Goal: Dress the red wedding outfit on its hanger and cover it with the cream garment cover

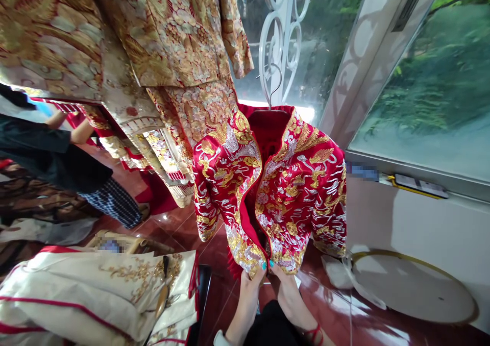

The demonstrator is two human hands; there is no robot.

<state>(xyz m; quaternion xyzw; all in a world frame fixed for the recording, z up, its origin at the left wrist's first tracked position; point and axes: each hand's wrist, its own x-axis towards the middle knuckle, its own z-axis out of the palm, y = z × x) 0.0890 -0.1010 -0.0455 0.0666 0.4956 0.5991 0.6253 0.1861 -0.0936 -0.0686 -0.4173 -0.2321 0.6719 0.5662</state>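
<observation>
A red jacket (293,198) with gold and silver embroidery hangs from a metal hanger (276,83) in front of me. Its front edges part in the middle and come together near the hem. My left hand (250,285) pinches the hem on the left front panel, thumb on top. Right beside it, my right hand (281,279) grips the other front panel's hem, also with the thumb on top. The fingers beneath the cloth are hidden.
Gold embroidered garments (184,34) hang at upper left. White cloth with gold embroidery (95,285) lies at lower left. Another person in dark clothes (49,147) is at far left. A large oval board (413,290) leans at lower right, below a phone (421,185) on the window ledge.
</observation>
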